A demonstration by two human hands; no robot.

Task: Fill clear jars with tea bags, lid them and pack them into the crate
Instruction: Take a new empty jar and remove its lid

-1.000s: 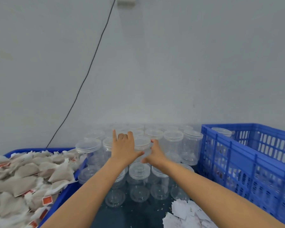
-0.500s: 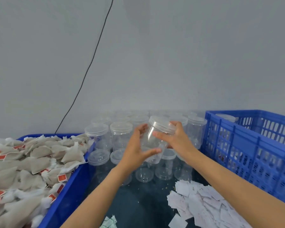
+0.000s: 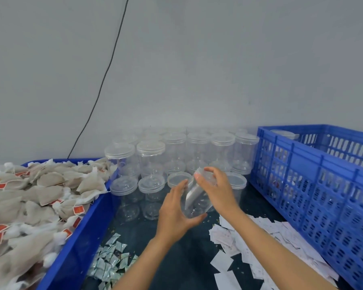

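the left hand (image 3: 174, 214) cups the lower part of a clear jar (image 3: 194, 198) just below the middle of the frame, fingers curled round its base. the right hand (image 3: 215, 190) grips the jar's lidded top, thumb and fingers wrapped over the lid's edge. the jar is tilted, top leaning up and right, held above the dark tabletop (image 3: 182, 258); it looks empty.

behind the hands, in the centre of the frame, stand rows of lidded clear jars (image 3: 174, 151) stacked two high against the grey wall (image 3: 197, 59). at the left edge a blue tray (image 3: 71, 243) is heaped with beige tea bags (image 3: 44, 191), several showing small red tags whose print is too small to read. at the right a blue slatted crate (image 3: 314, 185) stands on the tabletop, with at least one lidded jar visible in its far corner.

at lower centre lies a pile of small green-and-white sachets (image 3: 109, 264); their markings are illegible. at lower right, white paper slips (image 3: 260, 245) are scattered beside the crate, with faint print that cannot be made out. a black cable (image 3: 105, 78) runs down the wall at upper left.
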